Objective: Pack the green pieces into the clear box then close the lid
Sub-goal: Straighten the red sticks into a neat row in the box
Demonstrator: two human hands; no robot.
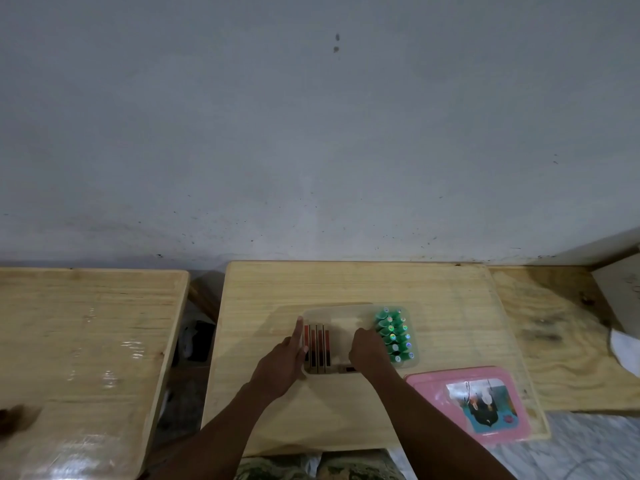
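- Head view: a clear box is seen on the middle wooden bench, with its lid off.
- The green pieces are packed in two rows in the right-hand part of the box, each topped with a small shiny sticker.
- A row of narrow red and brown sticks is stood in the left-hand part of the box; the middle part looks pale, and its contents cannot be made out.
- The left hand is laid against the left wall of the box, with the fingers stretched out flat and the forefinger pointed away along the rim; nothing is gripped by it.
- The right hand is placed over the middle of the box, just beside the green pieces, with the fingers curled downward; whether anything is pinched under them cannot be told.
- A pink lid bearing a picture label is laid flat on the same bench, near the right front corner of the box and apart from it.
- A second bench is seen to the left, separated by a gap, and a grey wall fills the upper part of the view.
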